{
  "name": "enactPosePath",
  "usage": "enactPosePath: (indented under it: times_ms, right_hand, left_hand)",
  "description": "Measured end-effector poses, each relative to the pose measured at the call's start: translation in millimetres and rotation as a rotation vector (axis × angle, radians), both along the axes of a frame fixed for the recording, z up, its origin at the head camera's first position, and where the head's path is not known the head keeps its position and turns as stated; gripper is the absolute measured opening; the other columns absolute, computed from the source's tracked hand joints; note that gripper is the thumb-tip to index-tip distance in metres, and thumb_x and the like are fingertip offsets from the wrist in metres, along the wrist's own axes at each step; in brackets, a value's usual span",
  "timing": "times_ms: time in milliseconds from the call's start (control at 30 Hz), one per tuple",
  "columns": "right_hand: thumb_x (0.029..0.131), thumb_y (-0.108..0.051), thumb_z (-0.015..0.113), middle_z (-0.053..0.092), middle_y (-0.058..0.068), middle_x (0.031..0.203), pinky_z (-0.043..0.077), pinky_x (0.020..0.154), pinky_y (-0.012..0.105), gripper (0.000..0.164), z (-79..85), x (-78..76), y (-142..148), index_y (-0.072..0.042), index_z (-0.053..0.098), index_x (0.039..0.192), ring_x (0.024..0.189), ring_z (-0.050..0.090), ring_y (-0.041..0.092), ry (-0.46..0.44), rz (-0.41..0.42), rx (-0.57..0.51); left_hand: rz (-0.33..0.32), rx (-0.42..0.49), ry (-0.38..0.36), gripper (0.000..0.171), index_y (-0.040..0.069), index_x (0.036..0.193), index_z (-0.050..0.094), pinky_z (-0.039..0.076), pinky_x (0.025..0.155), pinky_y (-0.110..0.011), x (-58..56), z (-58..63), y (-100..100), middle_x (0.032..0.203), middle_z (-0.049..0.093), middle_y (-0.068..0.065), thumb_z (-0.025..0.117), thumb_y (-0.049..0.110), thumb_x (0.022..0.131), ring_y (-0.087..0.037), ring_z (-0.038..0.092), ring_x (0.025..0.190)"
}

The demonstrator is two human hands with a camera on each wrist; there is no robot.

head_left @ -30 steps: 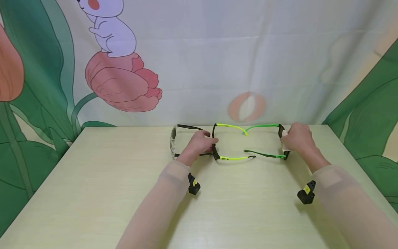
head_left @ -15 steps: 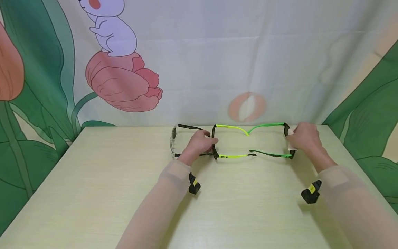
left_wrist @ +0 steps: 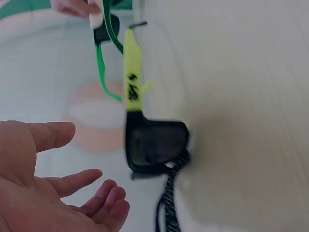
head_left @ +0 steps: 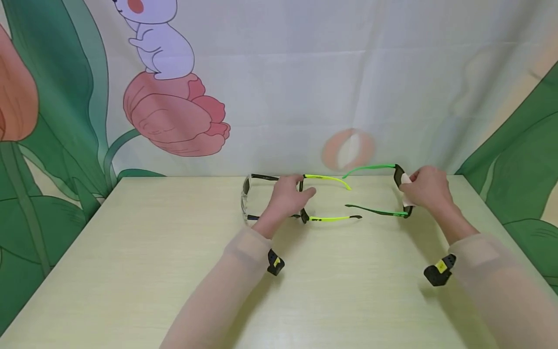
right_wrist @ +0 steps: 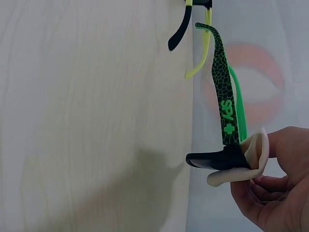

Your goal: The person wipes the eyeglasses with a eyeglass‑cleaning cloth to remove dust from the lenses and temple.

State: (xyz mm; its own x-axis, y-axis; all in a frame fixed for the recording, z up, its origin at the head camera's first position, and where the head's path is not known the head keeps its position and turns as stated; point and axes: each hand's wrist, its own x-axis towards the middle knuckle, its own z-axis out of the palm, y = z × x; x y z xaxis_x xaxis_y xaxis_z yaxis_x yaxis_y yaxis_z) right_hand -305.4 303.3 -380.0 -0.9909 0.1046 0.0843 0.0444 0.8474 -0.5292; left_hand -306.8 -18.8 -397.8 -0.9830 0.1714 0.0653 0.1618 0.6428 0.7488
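Sunglasses (head_left: 398,176), crackle-patterned green arm (right_wrist: 224,87): pinched by right hand (right_wrist: 289,179) through soft pale cloth (right_wrist: 258,151); left hand (head_left: 286,196), fingers spread, grips nothing near yellow-armed pair (left_wrist: 134,120).

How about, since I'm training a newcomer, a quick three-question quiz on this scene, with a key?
1. Multiple choice: what does the right hand hold against the green-armed glasses? A) a brush B) a pale cloth C) a hard case
2. True or false: the left hand has its fingers open and grips no glasses.
3. Count: how many pairs of glasses show in the head view?

Key: 1. B. 2. True. 3. Three: the green-armed glasses, the yellow-armed glasses and the clear-framed glasses.
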Motion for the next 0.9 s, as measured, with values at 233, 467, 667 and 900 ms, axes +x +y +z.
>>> enactPosePath:
  times_ms: [233, 467, 667, 900]
  right_hand:
    - [0.092, -0.020, 0.064, 0.067, 0.021, 0.091, 0.050, 0.055, 0.033, 0.030, 7.2, 2.4, -20.2, 0.009, 0.067, 0.099, 0.076, 0.064, 0.032, 0.019, 0.026, -0.041]
    - [0.091, -0.020, 0.064, 0.068, 0.021, 0.093, 0.052, 0.057, 0.033, 0.029, 19.9, 10.8, -45.1, 0.008, 0.066, 0.101, 0.077, 0.066, 0.032, 0.040, 0.060, -0.078]
    - [0.088, -0.018, 0.061, 0.067, 0.018, 0.092, 0.051, 0.057, 0.032, 0.027, 29.2, 18.2, -64.7, 0.006, 0.066, 0.099, 0.079, 0.064, 0.031, 0.063, 0.085, -0.094]
    - [0.087, -0.016, 0.062, 0.068, 0.018, 0.091, 0.053, 0.056, 0.030, 0.026, 31.4, 23.1, -79.5, 0.007, 0.066, 0.099, 0.075, 0.065, 0.029, 0.096, 0.114, -0.135]
  left_hand:
    - [-0.153, -0.123, 0.165, 0.050, 0.001, 0.142, 0.057, 0.037, 0.112, -0.050, 29.1, 18.5, 24.7, 0.141, 0.051, -0.018, 0.065, 0.026, 0.100, -0.035, 0.045, 0.134]
    - [-0.325, -0.266, 0.360, 0.034, 0.008, 0.127, 0.070, 0.046, 0.101, -0.046, 50.0, 24.8, 40.2, 0.130, 0.062, -0.009, 0.071, 0.024, 0.098, -0.029, 0.055, 0.123]
    - [-0.399, -0.362, 0.405, 0.028, 0.013, 0.121, 0.074, 0.051, 0.092, -0.040, 59.3, 25.3, 47.4, 0.123, 0.063, -0.004, 0.073, 0.028, 0.097, -0.024, 0.058, 0.116]
    - [-0.453, -0.385, 0.437, 0.025, 0.012, 0.119, 0.076, 0.052, 0.087, -0.032, 64.7, 22.3, 51.3, 0.111, 0.069, -0.003, 0.075, 0.024, 0.096, -0.022, 0.063, 0.103]
